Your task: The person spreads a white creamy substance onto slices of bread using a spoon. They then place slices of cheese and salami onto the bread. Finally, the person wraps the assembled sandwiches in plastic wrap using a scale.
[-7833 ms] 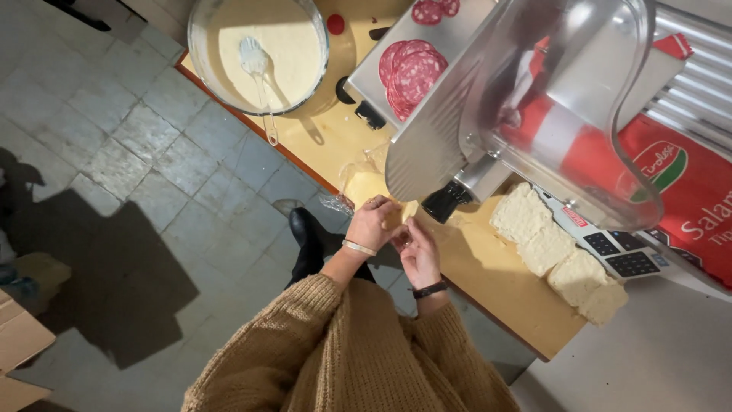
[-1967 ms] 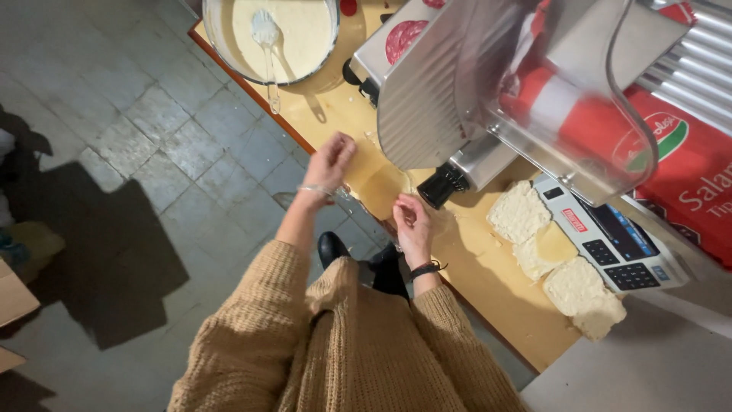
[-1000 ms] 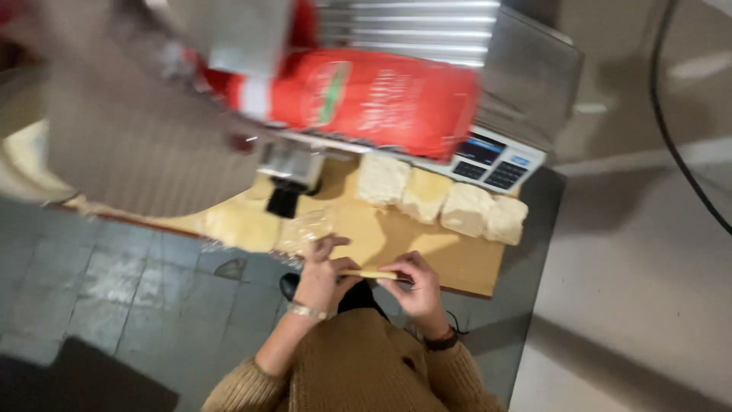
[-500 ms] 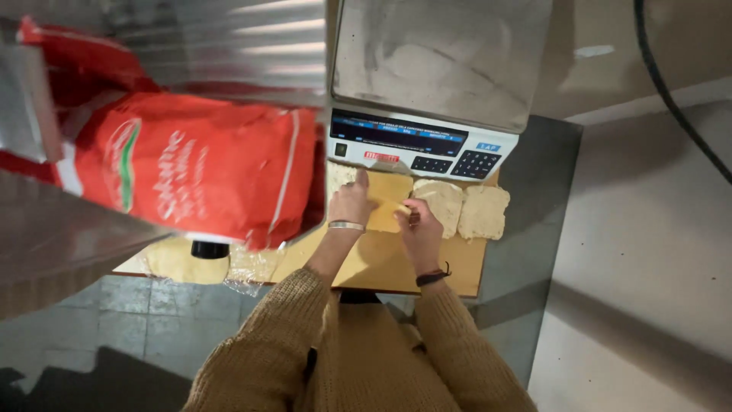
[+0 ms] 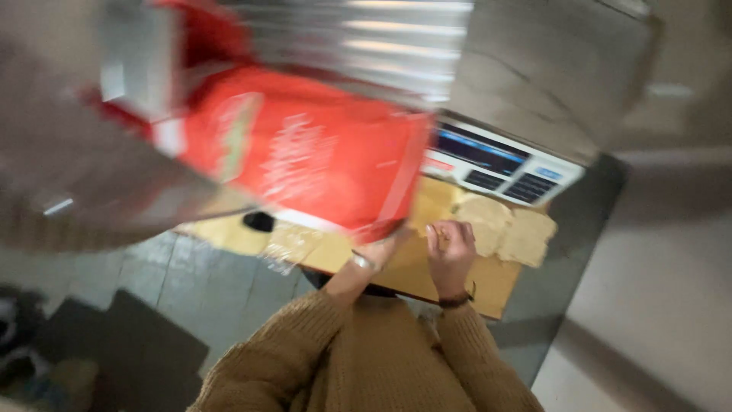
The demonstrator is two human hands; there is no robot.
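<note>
1. Clearly, the view was smeared by motion, so fine detail was hard to read; the person in a tan knitted sweater [image 5: 366, 358] stood at a yellow-brown wooden board [image 5: 488, 282] that served as the work surface.

2. The right hand [image 5: 451, 243] was raised over the board's far edge with its fingers curled loosely inward; whether they pinched anything could not be told from the blur.

3. The left hand [image 5: 379, 249], with a thin bracelet at the wrist, reached forward beneath the big red glossy package [image 5: 305, 156], which hid its fingers, so their state could not be told.

4. Flat pale slices of bread [image 5: 503, 229] lay side by side along the far edge of the board, toward its right corner, just beside the right hand and just in front of the grey electronic scale with a dark display and keypad [image 5: 503, 164].

5. As a judgement: the slices appeared already laid out, yet nothing was visible on top of them, so the work looked no further than an early stage, with any filling and closing left to do.

6. A crumpled piece of clear plastic wrap [image 5: 286, 243] sat at the board's near left edge, above the grey tiled floor [image 5: 191, 282].
</note>
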